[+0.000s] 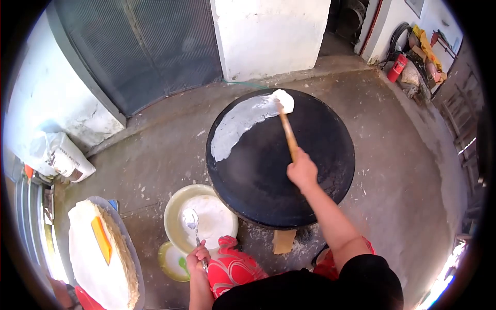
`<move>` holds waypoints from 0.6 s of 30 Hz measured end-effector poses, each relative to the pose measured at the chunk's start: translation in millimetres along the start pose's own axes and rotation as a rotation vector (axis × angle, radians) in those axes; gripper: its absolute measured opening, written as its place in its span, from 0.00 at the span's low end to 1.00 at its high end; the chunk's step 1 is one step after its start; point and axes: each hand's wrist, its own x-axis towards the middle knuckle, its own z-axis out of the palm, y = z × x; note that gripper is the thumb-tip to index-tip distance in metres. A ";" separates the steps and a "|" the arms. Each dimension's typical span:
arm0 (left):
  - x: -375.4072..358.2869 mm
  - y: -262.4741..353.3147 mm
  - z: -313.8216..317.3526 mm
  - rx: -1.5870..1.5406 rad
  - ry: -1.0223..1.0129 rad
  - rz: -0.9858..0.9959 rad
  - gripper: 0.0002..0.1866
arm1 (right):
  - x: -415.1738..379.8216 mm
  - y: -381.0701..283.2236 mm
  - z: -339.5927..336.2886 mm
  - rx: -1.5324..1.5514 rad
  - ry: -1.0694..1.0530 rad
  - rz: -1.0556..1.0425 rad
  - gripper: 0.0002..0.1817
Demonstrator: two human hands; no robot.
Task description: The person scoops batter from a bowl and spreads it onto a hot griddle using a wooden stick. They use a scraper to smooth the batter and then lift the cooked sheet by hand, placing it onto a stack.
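Across the broad, round, black griddle, I see a curved band of wet white batter following the rim along its far left part, with a thicker white lump at the band's far end. I have the right hand out over the griddle, its grip wrapped around the near end of a light-brown wooden stick — the stick's far end meets that lump.

Nearer to me, the left hand has its grip curled around the handle of a shiny metal spoon. The bowl of the spoon hangs over a round cream-coloured basin holding white batter, just beside the griddle's near left edge. Partly beneath the basin's near side, I make out a smaller yellow-green bowl with something white inside.

Well over to the left sits a thick stack of thin white sheets on a grey tray, an orange strip lying on top. Far off at the upper right, a red cylinder stands tilted among heaped sacks — on the concrete floor.
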 end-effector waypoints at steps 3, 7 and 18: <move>-3.8 -6.3 5.0 -0.010 0.009 -0.009 0.13 | 29.0 -16.7 17.2 -0.251 -0.042 -0.202 0.30; -8.2 -3.1 4.5 -0.013 0.034 -0.029 0.14 | 44.2 22.2 -7.6 -0.278 -0.087 0.006 0.32; -2.0 3.5 4.1 0.016 0.022 -0.058 0.15 | 20.4 41.6 -18.2 -0.275 -0.111 0.091 0.34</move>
